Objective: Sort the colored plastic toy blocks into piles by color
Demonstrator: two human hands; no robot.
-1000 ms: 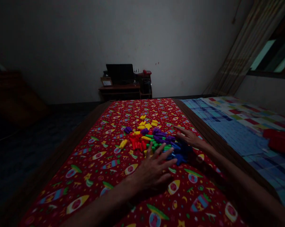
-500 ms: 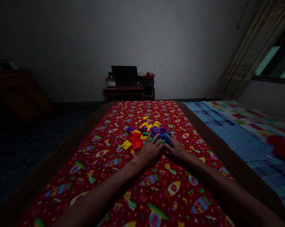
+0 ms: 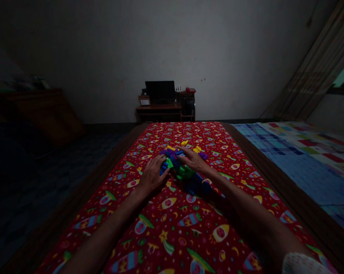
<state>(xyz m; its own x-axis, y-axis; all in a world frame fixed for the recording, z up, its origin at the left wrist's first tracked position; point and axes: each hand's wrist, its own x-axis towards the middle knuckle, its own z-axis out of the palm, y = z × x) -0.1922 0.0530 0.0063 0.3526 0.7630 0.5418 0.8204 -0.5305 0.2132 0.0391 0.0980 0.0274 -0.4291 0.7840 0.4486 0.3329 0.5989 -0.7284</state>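
A pile of small coloured plastic pieces [image 3: 181, 167], in yellow, purple, green and blue, lies on a red patterned cloth [image 3: 172, 224] over a table. My left hand [image 3: 152, 176] rests flat against the pile's left side with its fingers spread. My right hand [image 3: 192, 159] lies over the pile's far right side, its fingers stretched toward the left across the pieces. Both hands cup the pile between them. I cannot make out any red pieces; the hands hide part of the pile.
A wooden table edge [image 3: 300, 205] runs along the right, with a blue chequered mattress [image 3: 300, 156] beyond it. A small desk with a dark screen [image 3: 160, 97] stands against the far wall. A curtain [image 3: 311, 76] hangs at the right. The floor at left is dark.
Both hands slid leftward and further out, sweeping the scattered pieces into a tighter heap. The red pieces seen earlier are now covered or out of sight.
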